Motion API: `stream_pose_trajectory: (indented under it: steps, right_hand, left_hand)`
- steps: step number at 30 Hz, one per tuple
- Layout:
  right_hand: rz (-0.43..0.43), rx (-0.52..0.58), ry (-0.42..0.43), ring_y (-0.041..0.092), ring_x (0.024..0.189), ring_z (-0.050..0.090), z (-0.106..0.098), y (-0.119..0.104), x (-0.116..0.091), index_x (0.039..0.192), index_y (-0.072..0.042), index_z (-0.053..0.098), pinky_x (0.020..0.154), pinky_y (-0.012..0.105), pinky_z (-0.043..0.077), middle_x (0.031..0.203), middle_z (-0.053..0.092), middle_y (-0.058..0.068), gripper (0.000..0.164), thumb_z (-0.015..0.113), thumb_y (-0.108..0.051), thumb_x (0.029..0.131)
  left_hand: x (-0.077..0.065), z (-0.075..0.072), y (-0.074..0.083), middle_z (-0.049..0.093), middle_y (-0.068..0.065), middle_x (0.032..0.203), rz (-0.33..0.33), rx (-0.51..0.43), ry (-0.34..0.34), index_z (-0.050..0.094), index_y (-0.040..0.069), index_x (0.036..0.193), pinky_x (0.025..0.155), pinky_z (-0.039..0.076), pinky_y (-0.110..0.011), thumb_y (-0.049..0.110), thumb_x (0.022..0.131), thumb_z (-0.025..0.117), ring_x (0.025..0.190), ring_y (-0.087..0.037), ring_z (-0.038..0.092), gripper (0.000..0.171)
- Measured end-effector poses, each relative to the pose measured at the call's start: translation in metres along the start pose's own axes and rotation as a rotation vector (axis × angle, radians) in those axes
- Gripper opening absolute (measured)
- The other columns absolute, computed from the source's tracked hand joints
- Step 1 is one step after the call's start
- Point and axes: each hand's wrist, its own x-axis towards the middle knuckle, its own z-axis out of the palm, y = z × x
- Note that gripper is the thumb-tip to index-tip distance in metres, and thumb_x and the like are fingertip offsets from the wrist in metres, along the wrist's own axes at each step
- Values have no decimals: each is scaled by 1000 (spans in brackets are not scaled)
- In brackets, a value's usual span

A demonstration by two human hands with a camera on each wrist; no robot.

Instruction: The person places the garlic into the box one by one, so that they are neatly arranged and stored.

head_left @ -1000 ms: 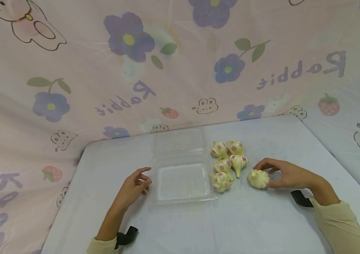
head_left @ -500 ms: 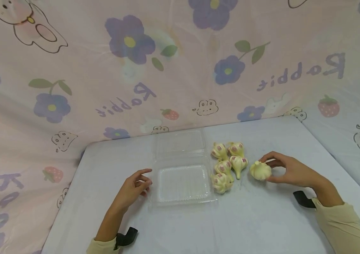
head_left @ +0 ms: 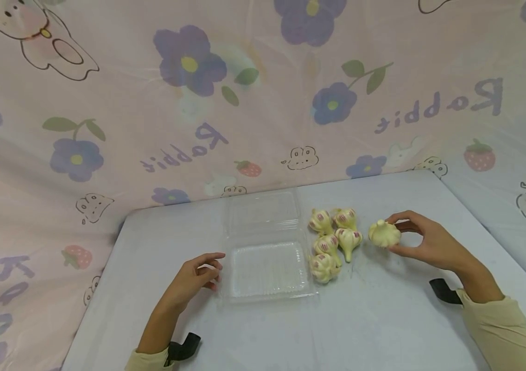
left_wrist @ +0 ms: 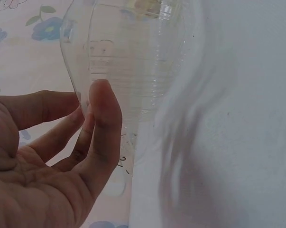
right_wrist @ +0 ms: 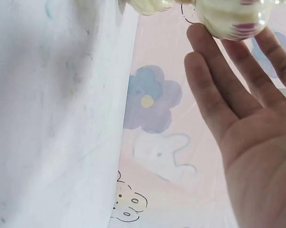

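In the head view, my right hand [head_left: 431,242] grips a pale garlic bulb [head_left: 384,234] between thumb and fingers, its stem end up. It appears raised off the table. The right wrist view shows my fingers beneath the purple-streaked bulb [right_wrist: 235,19]; the thumb is out of sight. My left hand [head_left: 193,281] lies at the left edge of a clear plastic clamshell box [head_left: 269,296], fingers loosely bent. From the left wrist, the fingertips [left_wrist: 102,92] appear at the box's edge [left_wrist: 71,61]; a firm grip does not show. The box's lid [head_left: 263,211] is folded back.
Several garlic bulbs [head_left: 325,243] stand in a cluster between the box and my right hand. A white cloth covers the table [head_left: 374,324]. Behind it hangs a printed curtain [head_left: 263,103] with flowers and rabbits.
The right hand has lifted the garlic bulb and moved it away from me and slightly right; the bulb's stem now points up. The left hand has shifted only slightly.
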Motion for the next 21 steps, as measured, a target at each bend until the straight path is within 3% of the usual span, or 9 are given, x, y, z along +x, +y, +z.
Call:
stream_pose_trajectory:
  steps: [6,14,21]
  right_hand:
    - [-31,-6,23,-14,103,57,2,-2,0,123,-18,61,87,-1,39,118,60,-19,61,90,-8,70]
    - [-77,-8,35,-17,106,53,8,-10,4,125,-15,59,89,-1,39,121,55,-22,61,88,-7,72]
    - [-48,-23,-2,-18,107,50,18,-29,16,128,-19,56,88,1,40,125,57,-10,58,86,-15,78]
  left_hand:
    - [1,-2,-2,51,-28,121,19,-32,-33,48,-3,144,73,61,-27,6,97,60,83,-14,64,49]
    - [2,-4,-5,50,-18,118,19,-102,-82,43,-5,146,71,63,-29,3,93,64,82,-11,64,57]
    - [0,-4,-2,50,-16,116,-4,-111,-72,43,-5,146,69,63,-29,2,93,64,81,-13,63,58]
